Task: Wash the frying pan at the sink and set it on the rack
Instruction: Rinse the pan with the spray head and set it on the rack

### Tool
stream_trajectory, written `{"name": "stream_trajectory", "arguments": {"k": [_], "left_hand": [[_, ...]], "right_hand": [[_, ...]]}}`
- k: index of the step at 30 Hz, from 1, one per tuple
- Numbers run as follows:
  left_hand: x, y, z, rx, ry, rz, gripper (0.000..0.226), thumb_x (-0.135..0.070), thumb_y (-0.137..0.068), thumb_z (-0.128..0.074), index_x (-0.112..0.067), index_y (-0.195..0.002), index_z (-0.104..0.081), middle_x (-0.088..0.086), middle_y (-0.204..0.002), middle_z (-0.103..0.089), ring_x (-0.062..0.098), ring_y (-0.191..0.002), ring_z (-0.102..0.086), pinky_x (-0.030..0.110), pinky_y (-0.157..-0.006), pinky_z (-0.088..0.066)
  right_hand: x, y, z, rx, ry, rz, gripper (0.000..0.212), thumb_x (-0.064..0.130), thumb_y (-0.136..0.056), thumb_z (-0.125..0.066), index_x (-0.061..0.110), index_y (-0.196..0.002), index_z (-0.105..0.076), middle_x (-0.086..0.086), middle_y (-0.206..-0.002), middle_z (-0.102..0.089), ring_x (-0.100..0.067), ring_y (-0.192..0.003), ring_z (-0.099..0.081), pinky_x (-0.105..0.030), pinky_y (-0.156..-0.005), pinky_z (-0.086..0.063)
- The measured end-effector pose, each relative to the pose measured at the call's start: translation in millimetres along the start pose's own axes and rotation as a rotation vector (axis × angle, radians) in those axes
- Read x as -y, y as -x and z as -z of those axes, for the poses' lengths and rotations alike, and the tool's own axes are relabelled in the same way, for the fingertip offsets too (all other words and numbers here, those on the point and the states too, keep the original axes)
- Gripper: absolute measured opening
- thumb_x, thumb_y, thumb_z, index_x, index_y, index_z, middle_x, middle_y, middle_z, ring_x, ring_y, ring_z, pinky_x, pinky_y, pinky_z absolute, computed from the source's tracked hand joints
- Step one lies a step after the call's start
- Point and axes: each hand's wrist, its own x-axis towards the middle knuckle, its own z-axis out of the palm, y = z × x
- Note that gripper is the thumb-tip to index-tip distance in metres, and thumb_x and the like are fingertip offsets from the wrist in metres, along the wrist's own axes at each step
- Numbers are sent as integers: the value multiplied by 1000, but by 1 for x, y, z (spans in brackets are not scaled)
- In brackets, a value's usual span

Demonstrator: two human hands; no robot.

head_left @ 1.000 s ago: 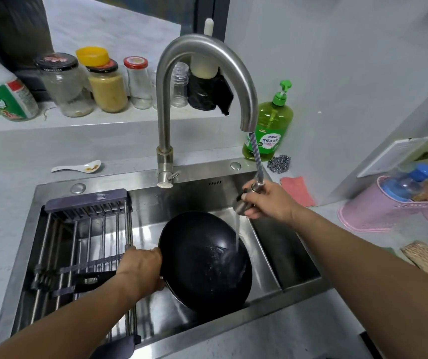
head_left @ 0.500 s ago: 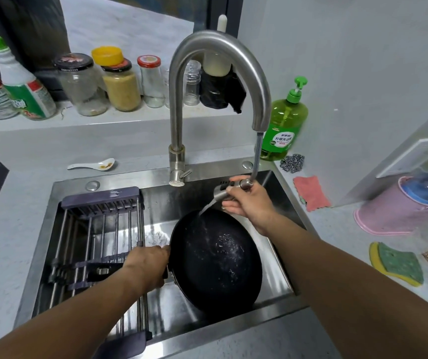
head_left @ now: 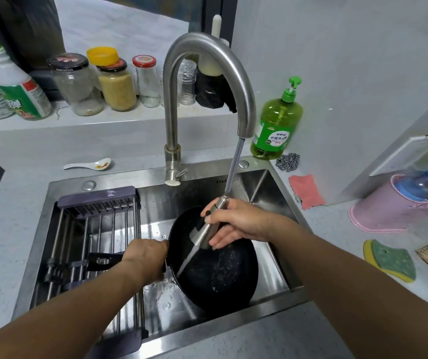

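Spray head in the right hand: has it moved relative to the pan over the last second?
Yes. The spray head was over the frying pan's right rim; now it sits over the upper part, angled toward the handle side, gripped by the right hand.

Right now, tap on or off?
On: water streams from the pull-out spray head into the frying pan.

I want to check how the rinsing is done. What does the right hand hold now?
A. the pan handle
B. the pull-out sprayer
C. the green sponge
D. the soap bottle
B: the right hand grips the sprayer, which sends water into the pan.
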Motion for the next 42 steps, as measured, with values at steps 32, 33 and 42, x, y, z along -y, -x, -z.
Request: {"name": "stream_trajectory", "arguments": {"k": [32, 33, 42], "left_hand": [[28, 17, 36, -152, -309, -85, 28, -22, -103, -44, -19, -131, -46, 5, -118, -64, 25, -104, -66, 33, -72, -43], [29, 19, 38, -165, -305, -110, 28, -21, -104, -43, -18, -132, -45, 5, -118, -64, 25, -104, -66, 33, -72, -42], [41, 22, 58, -1, -71, -125, 43, -60, -97, -47, -23, -112, -61, 0, -110, -70, 24, -101, -67, 35, -81, -49]], "right_hand": [[2, 4, 34, -346, 281, -85, 21, 14, -93, -66, 12, -113, -58, -23, -93, -75, -31, -76, -77, -42, -72, -64], [5, 11, 32, -267, 251, -135, 26, 13, -93, -66, 10, -117, -57, -26, -95, -75, -35, -80, -77, -44, -73, -64], [4, 28, 22, -283, -107, 20, 36, 11, -92, -69, 6, -124, -54, -27, -106, -72, -38, -88, -76, -46, -79, -62]]}}
